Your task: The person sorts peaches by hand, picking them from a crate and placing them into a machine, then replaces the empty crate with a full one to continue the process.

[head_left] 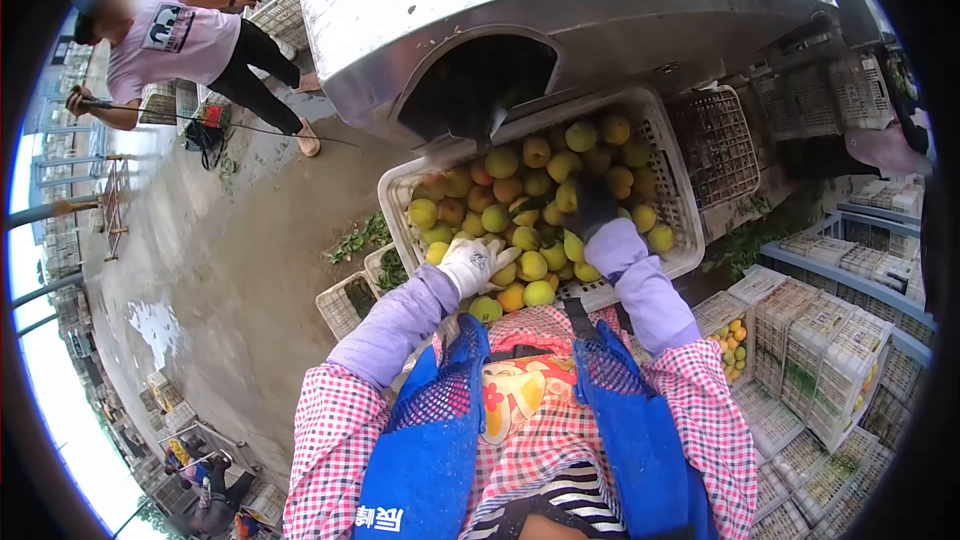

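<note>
A large white plastic crate [392, 202] holds many round yellow-green and orange fruits [496, 218] that look like peaches. My left hand [474, 263], in a white glove, rests on the fruit at the crate's near left side with its fingers apart. In a black glove, my right hand [597, 208] reaches down among the fruit at the right of the crate. Its fingertips are hidden against the dark gaps, so I cannot tell what it grips. Purple sleeve covers sit over both forearms.
A metal machine with a dark chute opening [480, 80] stands over the crate's far side. Stacked crates [810, 350] crowd the right. Behind the crate is an empty basket [715, 145]. At far left a person [185, 35] stands on the wet floor holding a thin rod.
</note>
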Demonstrator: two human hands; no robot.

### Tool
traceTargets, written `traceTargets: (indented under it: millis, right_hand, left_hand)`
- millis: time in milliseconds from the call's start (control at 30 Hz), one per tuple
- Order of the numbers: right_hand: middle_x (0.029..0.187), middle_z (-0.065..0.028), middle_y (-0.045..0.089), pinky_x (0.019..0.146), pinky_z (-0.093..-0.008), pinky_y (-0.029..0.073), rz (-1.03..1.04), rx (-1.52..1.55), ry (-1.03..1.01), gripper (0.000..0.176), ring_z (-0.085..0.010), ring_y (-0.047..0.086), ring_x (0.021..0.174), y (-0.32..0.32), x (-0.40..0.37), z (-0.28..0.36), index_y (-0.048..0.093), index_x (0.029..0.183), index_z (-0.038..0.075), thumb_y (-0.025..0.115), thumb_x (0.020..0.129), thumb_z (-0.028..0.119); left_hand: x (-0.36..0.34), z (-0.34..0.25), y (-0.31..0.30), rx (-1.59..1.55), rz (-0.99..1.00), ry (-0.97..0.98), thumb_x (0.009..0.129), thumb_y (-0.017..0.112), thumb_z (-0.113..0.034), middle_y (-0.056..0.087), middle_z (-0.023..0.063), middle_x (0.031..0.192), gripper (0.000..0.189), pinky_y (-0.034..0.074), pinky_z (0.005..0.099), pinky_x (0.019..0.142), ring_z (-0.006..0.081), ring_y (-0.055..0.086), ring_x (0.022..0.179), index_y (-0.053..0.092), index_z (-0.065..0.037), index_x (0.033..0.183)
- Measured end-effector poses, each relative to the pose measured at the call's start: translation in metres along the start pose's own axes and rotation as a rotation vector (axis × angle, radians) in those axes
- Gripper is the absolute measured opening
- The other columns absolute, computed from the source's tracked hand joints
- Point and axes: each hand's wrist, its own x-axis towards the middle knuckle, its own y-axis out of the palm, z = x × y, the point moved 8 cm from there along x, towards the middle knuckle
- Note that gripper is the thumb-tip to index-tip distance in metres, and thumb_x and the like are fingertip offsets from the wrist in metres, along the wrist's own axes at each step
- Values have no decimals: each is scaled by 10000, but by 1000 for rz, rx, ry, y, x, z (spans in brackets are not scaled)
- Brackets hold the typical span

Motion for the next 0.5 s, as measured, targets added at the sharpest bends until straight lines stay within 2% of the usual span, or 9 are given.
traceTargets:
  millis: [33,67,167,200,267,300,333,400,500]
  right_hand:
    - [1332,-177,601,1040,-465,496,-73,184,18,821,-345,606,1221,-4,-9,-1,497,1424,65,871,737,316]
    - [1337,-180,595,1056,-463,489,-143,366,34,823,-350,602,1230,-8,-17,-2,496,1423,62,872,735,310]
    - [1364,-184,565,1114,-452,445,-87,886,-227,831,-356,551,1302,-35,-43,37,489,1449,49,855,746,300]
    - [1386,-183,547,1121,-446,437,-100,798,-324,839,-354,528,1330,-56,-49,58,494,1452,43,859,742,304]
    - [1431,-180,512,1135,-435,422,-106,617,-518,856,-350,480,1385,-91,-64,105,505,1457,31,866,735,314]
    - [1456,-178,492,1139,-436,419,-131,647,-528,859,-351,460,1404,-93,-66,117,514,1453,26,873,729,315]
    - [1482,-177,473,1143,-437,416,-163,673,-541,862,-353,440,1422,-95,-66,128,522,1449,20,880,723,317]
    - [1548,-186,413,1142,-443,422,-281,767,-467,843,-364,430,1439,-114,-67,140,567,1403,13,916,695,308]
    - [1544,-221,412,1132,-453,437,-377,804,-460,832,-380,463,1412,-114,-63,142,582,1373,14,935,675,296]
  left_hand:
    - [-2,0,-6,1,-7,4,838,766,-526,627,86,1230,810,514,482,896,285,682,1063,457,-196,1511]
    - [-5,0,-12,-36,-23,18,850,812,-378,627,112,1233,791,528,449,905,255,689,1020,441,-185,1520]
    - [-26,28,-29,-1170,-319,-286,921,768,-278,627,111,1267,706,548,392,908,213,670,1046,424,-141,1522]
    - [-37,33,-49,-1342,-676,-214,967,719,-204,616,90,1300,630,554,343,927,190,648,1087,420,-85,1509]
    - [-50,24,-76,-1913,-674,-120,997,683,-230,601,75,1322,577,540,334,960,181,635,1138,440,-87,1501]
    - [-54,19,-85,-2200,-673,-60,1012,665,-243,593,68,1333,552,533,330,977,177,629,1163,449,-88,1496]
    - [-55,15,-96,-2174,-721,49,1047,605,-258,588,85,1354,516,524,338,1004,194,611,1220,436,-87,1504]
    - [-69,15,-113,-2170,-742,64,1055,583,-294,585,89,1363,527,516,351,1023,201,608,1229,424,-75,1507]
    - [-81,15,-127,-2199,-798,117,1052,575,-302,571,96,1367,549,499,353,1044,199,600,1227,406,-51,1510]
